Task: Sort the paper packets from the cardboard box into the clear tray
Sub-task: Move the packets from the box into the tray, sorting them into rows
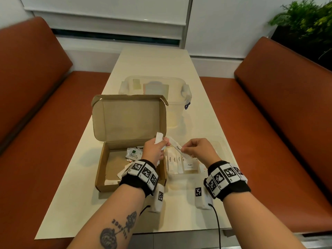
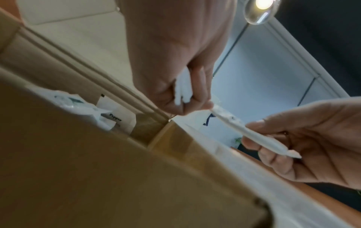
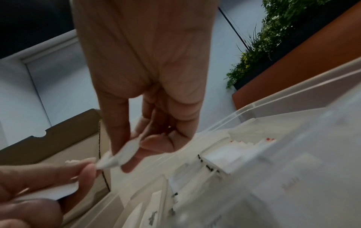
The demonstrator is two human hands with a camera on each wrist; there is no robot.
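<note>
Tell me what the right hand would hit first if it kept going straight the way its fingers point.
Probably the left hand: the right hand points leftward along the sugar stick both hands pinch. Depth is unclear.

A lidded plastic container (image 1: 181, 90) stands on the cream table (image 1: 206, 112) between orange benches (image 1: 269, 123), beside a plant (image 1: 305, 20).

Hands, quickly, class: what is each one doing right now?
Left hand: grips white packets and pinches one end of the sugar stick.
Right hand: pinches the sugar stick's other end.
</note>
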